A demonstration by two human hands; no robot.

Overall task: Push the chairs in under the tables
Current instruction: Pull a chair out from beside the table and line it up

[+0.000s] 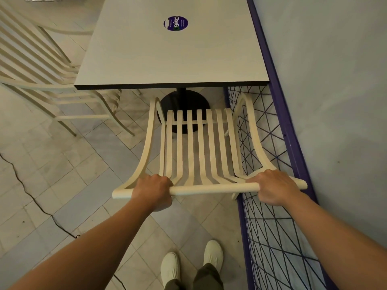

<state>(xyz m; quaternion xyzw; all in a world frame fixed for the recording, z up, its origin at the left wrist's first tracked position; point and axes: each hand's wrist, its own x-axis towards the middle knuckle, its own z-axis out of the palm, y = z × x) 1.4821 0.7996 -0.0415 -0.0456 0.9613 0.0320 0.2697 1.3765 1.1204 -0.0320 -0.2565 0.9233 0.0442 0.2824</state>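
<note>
A cream slatted chair [201,143] stands in front of me, its seat facing a white square table [171,51]. The seat's front edge lies just short of the table's near edge. My left hand [152,188] is closed around the left part of the chair's top rail. My right hand [274,186] grips the same rail near its right end. The table rests on a black round pedestal base [184,101], partly hidden by the chair slats. A round purple sticker [175,23] sits on the tabletop.
A purple wire-mesh barrier [272,227] runs close along the chair's right side, with a pale wall [335,80] behind it. Other cream slatted chairs [37,65] stand to the left of the table. A dark cable [31,197] lies on the tiled floor at left. My white shoes [188,262] are below.
</note>
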